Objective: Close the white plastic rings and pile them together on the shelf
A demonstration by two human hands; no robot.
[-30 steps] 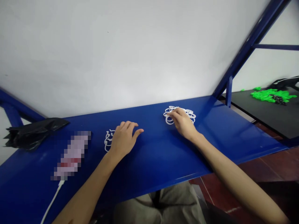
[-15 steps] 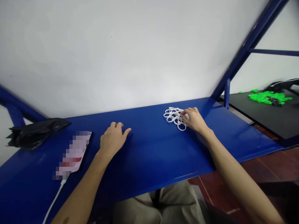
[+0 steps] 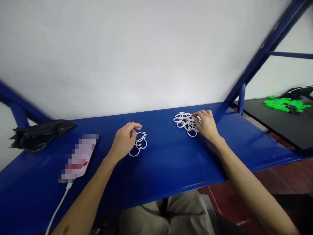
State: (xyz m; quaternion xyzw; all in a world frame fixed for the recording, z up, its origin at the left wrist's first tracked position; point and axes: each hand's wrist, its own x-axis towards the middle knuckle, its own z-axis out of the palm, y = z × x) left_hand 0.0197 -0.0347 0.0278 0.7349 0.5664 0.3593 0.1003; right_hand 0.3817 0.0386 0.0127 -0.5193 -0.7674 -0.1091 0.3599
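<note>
On the blue tabletop (image 3: 166, 156), two groups of thin white plastic rings lie apart, each ring with a small knob or clasp. My left hand (image 3: 124, 138) is just left of the small group of rings (image 3: 141, 143); its index finger is stretched out over them and its other fingers are partly bent. My right hand (image 3: 206, 125) is at the right side of the larger ring pile (image 3: 186, 121). Its thumb and index finger are bent in a pinch on the rings there, and the fingertips partly cover them.
A phone (image 3: 81, 156) with a blurred screen lies left of my left forearm, a white cable (image 3: 58, 204) plugged into it. Behind it is a crumpled black plastic bag (image 3: 44, 133). Blue frame posts (image 3: 241, 98) rise at the sides. Green pieces (image 3: 286, 104) sit on a black table at right.
My left hand has turned onto its side and moved slightly right, and the small group of white rings now shows beside it. My right hand stays at the pile, its index finger reaching further over it.
</note>
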